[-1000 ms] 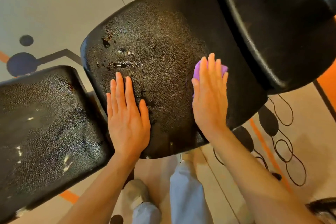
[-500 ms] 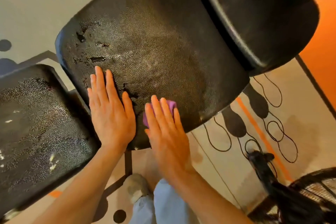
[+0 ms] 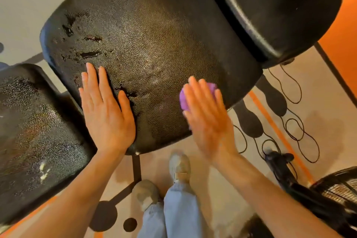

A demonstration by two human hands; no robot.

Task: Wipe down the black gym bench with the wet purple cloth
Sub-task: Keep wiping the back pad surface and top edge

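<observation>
At the far left sits a side pad, black and pebbled, with pale flecks on its near part. Just right of it, your left hand lies flat on the bench, palm down, fingers straight and close together, thumb out to the right. It rests near the bench's near left edge and holds nothing. Beyond its fingertips the black surface shows dark glossy wet patches; the middle of the bench looks shiny and grained.

Below the bench edge you can see your jeans and pale shoes on a beige floor with orange stripes and black looped lines.

Further right, your right hand is flat and blurred, fingers straight and together, pressing the cloth down on the bench near its near right edge. The cloth is purple and mostly covered; it peeks out at the hand's left side and past the fingertips.

At upper right a second pad stands just beside the bench. A dark fan sits at lower right.
</observation>
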